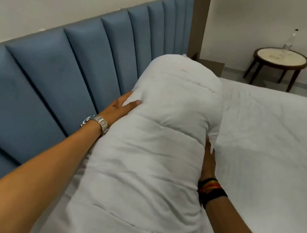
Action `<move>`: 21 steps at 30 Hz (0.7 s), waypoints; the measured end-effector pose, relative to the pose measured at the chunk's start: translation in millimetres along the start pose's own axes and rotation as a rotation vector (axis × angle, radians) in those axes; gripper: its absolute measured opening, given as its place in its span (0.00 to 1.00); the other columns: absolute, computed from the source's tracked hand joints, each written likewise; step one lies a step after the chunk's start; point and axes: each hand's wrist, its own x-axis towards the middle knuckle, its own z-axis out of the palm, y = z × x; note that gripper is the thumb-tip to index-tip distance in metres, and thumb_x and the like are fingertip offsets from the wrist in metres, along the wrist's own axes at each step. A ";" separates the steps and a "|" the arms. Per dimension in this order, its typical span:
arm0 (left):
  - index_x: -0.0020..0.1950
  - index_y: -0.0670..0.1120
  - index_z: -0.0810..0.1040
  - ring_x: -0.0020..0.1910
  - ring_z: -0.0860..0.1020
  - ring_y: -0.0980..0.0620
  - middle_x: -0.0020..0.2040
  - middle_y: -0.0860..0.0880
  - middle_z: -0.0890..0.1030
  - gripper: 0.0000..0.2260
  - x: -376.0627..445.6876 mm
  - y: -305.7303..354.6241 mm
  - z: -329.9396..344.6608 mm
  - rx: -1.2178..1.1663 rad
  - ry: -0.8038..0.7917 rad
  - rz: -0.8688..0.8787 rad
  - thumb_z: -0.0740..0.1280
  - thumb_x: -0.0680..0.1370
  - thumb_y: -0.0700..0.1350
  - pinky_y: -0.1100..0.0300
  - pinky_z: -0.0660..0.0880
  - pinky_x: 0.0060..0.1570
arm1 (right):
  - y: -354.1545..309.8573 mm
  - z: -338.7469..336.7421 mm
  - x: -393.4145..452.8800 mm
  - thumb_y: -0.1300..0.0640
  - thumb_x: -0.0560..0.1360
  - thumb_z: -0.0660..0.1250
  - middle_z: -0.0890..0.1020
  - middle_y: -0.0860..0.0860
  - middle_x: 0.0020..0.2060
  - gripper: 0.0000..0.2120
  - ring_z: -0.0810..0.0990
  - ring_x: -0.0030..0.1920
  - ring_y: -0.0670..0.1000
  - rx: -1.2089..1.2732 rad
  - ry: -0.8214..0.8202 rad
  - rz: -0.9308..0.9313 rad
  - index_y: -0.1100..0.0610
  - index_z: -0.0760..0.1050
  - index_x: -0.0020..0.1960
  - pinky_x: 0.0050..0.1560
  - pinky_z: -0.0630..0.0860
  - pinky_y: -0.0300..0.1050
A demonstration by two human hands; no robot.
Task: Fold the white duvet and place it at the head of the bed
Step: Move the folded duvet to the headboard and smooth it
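Observation:
The white duvet (161, 138) is folded into a thick long bundle lying along the blue padded headboard (58, 70) at the head of the bed (274, 158). My left hand (118, 106), with a metal watch on the wrist, presses flat against the bundle's left side, between it and the headboard. My right hand (209, 159), with dark bands on the wrist, presses against the bundle's right side; its fingers are partly sunk into the fabric. Both hands squeeze the duvet between them.
A white sheet covers the mattress to the right of the bundle. A small round side table (280, 58) with a clear bottle (290, 41) stands on the floor beyond the bed's far corner. A white wall rises behind the headboard.

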 end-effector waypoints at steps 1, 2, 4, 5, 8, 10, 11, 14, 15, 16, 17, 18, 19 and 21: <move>0.81 0.64 0.59 0.76 0.65 0.52 0.80 0.57 0.64 0.38 19.5 -11.9 -12.9 -0.003 -0.011 0.005 0.63 0.74 0.75 0.55 0.63 0.68 | 12.9 22.1 14.0 0.27 0.74 0.64 0.66 0.51 0.79 0.45 0.67 0.76 0.55 -0.018 0.025 0.009 0.48 0.57 0.83 0.70 0.64 0.45; 0.81 0.64 0.59 0.76 0.64 0.53 0.80 0.57 0.62 0.35 36.6 -28.5 -21.7 -0.001 -0.011 0.007 0.62 0.76 0.73 0.56 0.62 0.68 | 24.8 44.1 24.5 0.28 0.75 0.62 0.65 0.51 0.79 0.44 0.67 0.76 0.55 -0.044 0.032 0.031 0.47 0.55 0.83 0.70 0.63 0.45; 0.81 0.64 0.58 0.76 0.62 0.53 0.79 0.56 0.61 0.29 57.1 -73.8 -22.1 0.093 -0.010 -0.014 0.59 0.81 0.67 0.56 0.59 0.72 | 55.6 77.6 41.0 0.29 0.77 0.60 0.62 0.53 0.81 0.43 0.65 0.78 0.57 -0.134 0.047 0.146 0.47 0.50 0.84 0.75 0.62 0.51; 0.81 0.64 0.56 0.78 0.60 0.51 0.81 0.54 0.59 0.27 63.7 -104.5 -16.2 0.211 -0.048 -0.026 0.55 0.82 0.66 0.55 0.56 0.76 | 74.5 94.1 49.4 0.30 0.78 0.59 0.59 0.56 0.82 0.43 0.63 0.79 0.60 -0.233 0.074 0.196 0.47 0.47 0.84 0.77 0.61 0.55; 0.80 0.69 0.47 0.83 0.46 0.43 0.84 0.53 0.48 0.27 58.2 -216.2 21.8 0.655 -0.265 -0.098 0.42 0.81 0.69 0.44 0.44 0.80 | 117.6 146.7 63.1 0.31 0.80 0.55 0.47 0.59 0.83 0.38 0.53 0.82 0.62 -0.616 0.114 0.051 0.40 0.42 0.83 0.79 0.57 0.61; 0.81 0.66 0.41 0.82 0.39 0.43 0.83 0.55 0.38 0.26 33.1 -266.8 55.3 0.769 -0.168 -0.057 0.41 0.84 0.64 0.40 0.38 0.78 | 141.6 172.7 68.5 0.29 0.80 0.51 0.38 0.53 0.83 0.35 0.42 0.83 0.60 -0.935 0.005 -0.141 0.33 0.39 0.81 0.77 0.53 0.69; 0.82 0.63 0.41 0.82 0.38 0.43 0.83 0.53 0.37 0.26 21.8 -279.4 69.1 0.800 -0.090 0.001 0.43 0.85 0.62 0.39 0.38 0.78 | 155.4 180.6 72.2 0.27 0.79 0.48 0.33 0.51 0.82 0.35 0.37 0.82 0.62 -1.102 -0.056 -0.184 0.32 0.36 0.80 0.75 0.50 0.73; 0.84 0.58 0.48 0.83 0.44 0.39 0.85 0.49 0.46 0.27 15.1 -291.0 90.9 0.883 0.035 0.109 0.47 0.85 0.60 0.36 0.44 0.78 | 185.8 172.1 84.2 0.26 0.78 0.42 0.27 0.48 0.80 0.34 0.31 0.80 0.65 -1.343 -0.091 -0.149 0.31 0.30 0.78 0.72 0.49 0.79; 0.84 0.58 0.50 0.82 0.45 0.39 0.85 0.48 0.48 0.27 19.4 -290.4 92.2 0.883 0.055 0.111 0.48 0.84 0.60 0.35 0.45 0.77 | 187.5 165.2 85.6 0.26 0.78 0.42 0.27 0.48 0.80 0.34 0.31 0.80 0.64 -1.346 -0.097 -0.152 0.31 0.30 0.78 0.73 0.49 0.79; 0.84 0.58 0.51 0.82 0.46 0.38 0.85 0.48 0.49 0.27 22.5 -289.3 92.9 0.879 0.065 0.103 0.48 0.84 0.60 0.35 0.46 0.77 | 185.2 159.1 85.2 0.26 0.79 0.42 0.28 0.48 0.80 0.34 0.31 0.80 0.63 -1.341 -0.113 -0.174 0.32 0.31 0.79 0.73 0.48 0.78; 0.84 0.58 0.51 0.82 0.46 0.38 0.85 0.48 0.49 0.28 22.7 -286.0 94.9 0.869 0.075 0.098 0.47 0.84 0.61 0.34 0.46 0.77 | 178.7 151.2 81.8 0.26 0.79 0.43 0.30 0.48 0.81 0.34 0.32 0.81 0.62 -1.329 -0.135 -0.206 0.32 0.33 0.79 0.74 0.46 0.77; 0.84 0.58 0.50 0.82 0.45 0.39 0.85 0.48 0.49 0.28 21.2 -281.2 98.7 0.845 0.075 0.087 0.46 0.84 0.61 0.34 0.45 0.77 | 170.9 140.5 76.6 0.27 0.80 0.45 0.31 0.48 0.82 0.34 0.34 0.81 0.60 -1.315 -0.152 -0.241 0.33 0.34 0.80 0.75 0.45 0.75; 0.84 0.58 0.50 0.83 0.45 0.39 0.85 0.49 0.49 0.28 19.9 -275.0 102.8 0.800 0.081 0.081 0.45 0.83 0.61 0.34 0.45 0.77 | 163.8 127.3 71.1 0.28 0.81 0.46 0.33 0.49 0.82 0.34 0.35 0.82 0.59 -1.300 -0.152 -0.274 0.33 0.36 0.81 0.76 0.43 0.74; 0.84 0.57 0.51 0.83 0.45 0.41 0.85 0.49 0.49 0.28 16.4 -250.0 123.4 0.711 0.075 0.102 0.46 0.83 0.61 0.36 0.43 0.77 | 148.8 82.2 55.2 0.30 0.82 0.49 0.38 0.50 0.83 0.33 0.38 0.83 0.56 -1.249 -0.074 -0.324 0.35 0.40 0.82 0.76 0.42 0.71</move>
